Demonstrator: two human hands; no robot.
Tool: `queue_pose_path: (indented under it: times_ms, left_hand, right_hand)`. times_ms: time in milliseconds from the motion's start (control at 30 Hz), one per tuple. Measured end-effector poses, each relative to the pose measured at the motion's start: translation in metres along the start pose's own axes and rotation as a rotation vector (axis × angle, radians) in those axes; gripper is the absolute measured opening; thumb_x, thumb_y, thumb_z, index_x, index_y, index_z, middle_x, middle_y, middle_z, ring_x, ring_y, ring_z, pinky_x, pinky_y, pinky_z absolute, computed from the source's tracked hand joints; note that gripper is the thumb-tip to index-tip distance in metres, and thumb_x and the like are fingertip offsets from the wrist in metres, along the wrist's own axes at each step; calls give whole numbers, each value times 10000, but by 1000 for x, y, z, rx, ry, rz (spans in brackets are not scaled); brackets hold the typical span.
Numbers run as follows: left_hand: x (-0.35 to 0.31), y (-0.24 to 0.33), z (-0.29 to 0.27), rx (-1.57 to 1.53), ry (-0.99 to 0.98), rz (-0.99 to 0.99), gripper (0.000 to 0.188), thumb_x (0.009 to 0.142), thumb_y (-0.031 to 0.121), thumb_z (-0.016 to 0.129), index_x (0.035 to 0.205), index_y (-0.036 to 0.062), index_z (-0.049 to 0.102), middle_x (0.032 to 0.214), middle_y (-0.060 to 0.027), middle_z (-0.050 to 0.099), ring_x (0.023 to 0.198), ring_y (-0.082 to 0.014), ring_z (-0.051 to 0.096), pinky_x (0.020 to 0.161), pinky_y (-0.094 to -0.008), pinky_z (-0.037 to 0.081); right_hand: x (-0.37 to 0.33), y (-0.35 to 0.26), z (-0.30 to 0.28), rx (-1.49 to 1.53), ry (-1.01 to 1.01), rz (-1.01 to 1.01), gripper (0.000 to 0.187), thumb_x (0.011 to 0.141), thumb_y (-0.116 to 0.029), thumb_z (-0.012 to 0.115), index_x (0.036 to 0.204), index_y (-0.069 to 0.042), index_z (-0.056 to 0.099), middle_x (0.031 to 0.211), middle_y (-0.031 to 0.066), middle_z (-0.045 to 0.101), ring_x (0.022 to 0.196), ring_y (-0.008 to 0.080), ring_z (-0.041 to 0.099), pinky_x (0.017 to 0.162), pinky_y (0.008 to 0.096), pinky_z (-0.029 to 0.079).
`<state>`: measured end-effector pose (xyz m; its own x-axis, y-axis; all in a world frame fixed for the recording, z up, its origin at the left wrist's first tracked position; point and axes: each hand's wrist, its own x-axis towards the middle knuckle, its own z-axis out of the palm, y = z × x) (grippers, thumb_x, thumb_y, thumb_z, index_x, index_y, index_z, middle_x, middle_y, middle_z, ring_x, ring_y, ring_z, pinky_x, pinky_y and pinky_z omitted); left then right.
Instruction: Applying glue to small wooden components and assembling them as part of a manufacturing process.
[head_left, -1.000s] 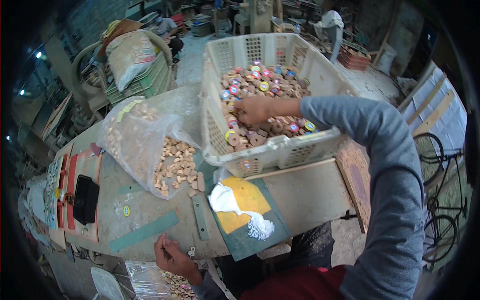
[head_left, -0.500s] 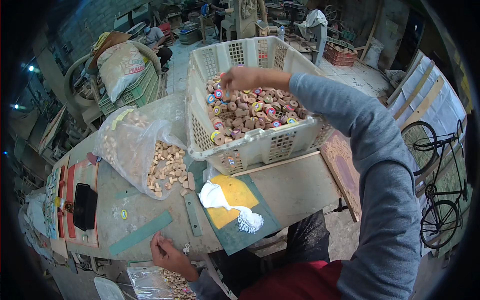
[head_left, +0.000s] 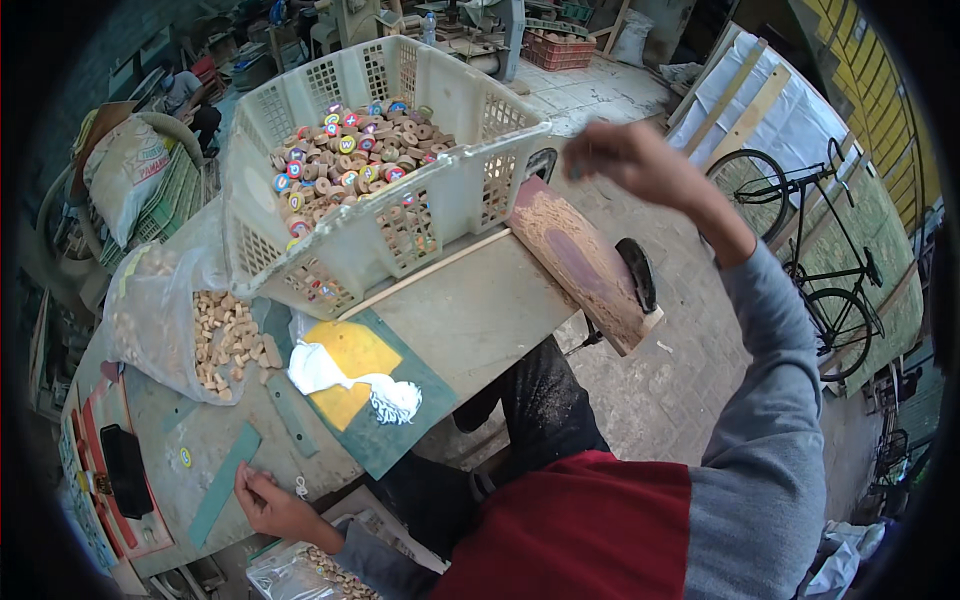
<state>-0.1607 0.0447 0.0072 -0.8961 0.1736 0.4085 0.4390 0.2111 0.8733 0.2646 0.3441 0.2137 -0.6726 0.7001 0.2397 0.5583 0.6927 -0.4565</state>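
My right hand (head_left: 625, 162) is raised over the floor, right of the crate and above a sawdust-strewn board. Its fingers are bent together and blurred; a small dark bit shows at the tips, too indistinct to name. Low at the left, my left hand (head_left: 272, 505) rests at the table edge, fingers loosely curled and apart, with nothing visible in them. It lies beside a green strip (head_left: 225, 485). A whitish plastic crate (head_left: 385, 235) holds many small round wooden pieces (head_left: 350, 160), some with coloured lettered faces. One yellow-faced disc (head_left: 186, 457) lies alone on the table.
A clear plastic bag (head_left: 150, 320) spills wooden pieces (head_left: 228, 335) beside the crate. A white cloth (head_left: 318, 368) lies on a yellow and green sheet. The sawdust-covered board (head_left: 590, 270) juts past the table's right edge. A black tray (head_left: 127, 470) sits left; a bicycle (head_left: 800, 250) stands right.
My right hand has left the crate's pieces and swung out to the right, past the crate's side. The view has turned rightward. My left hand stays near the green strip.
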Motion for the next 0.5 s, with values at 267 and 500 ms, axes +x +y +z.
queue_pose_path:
  times_ms: [267, 500]
  left_hand:
    - [1, -10, -4, 16, -48, 45, 251, 987, 94, 543, 1101, -76, 688, 841, -98, 666, 705, -144, 582, 610, -265, 469]
    - [4, -14, -6, 29, -59, 63, 253, 982, 88, 534, 1102, -74, 687, 862, -116, 682, 717, -155, 607, 625, -274, 483]
  right_hand:
    - [-48, 70, 68, -76, -274, 145, 202, 901, -82, 620, 1076, -5, 684, 993, 145, 686, 928, 300, 674, 857, 376, 511]
    - [-64, 51, 68, -101, -201, 175, 249, 902, -157, 632, 1111, -46, 708, 1018, 165, 654, 945, 337, 652, 834, 426, 515]
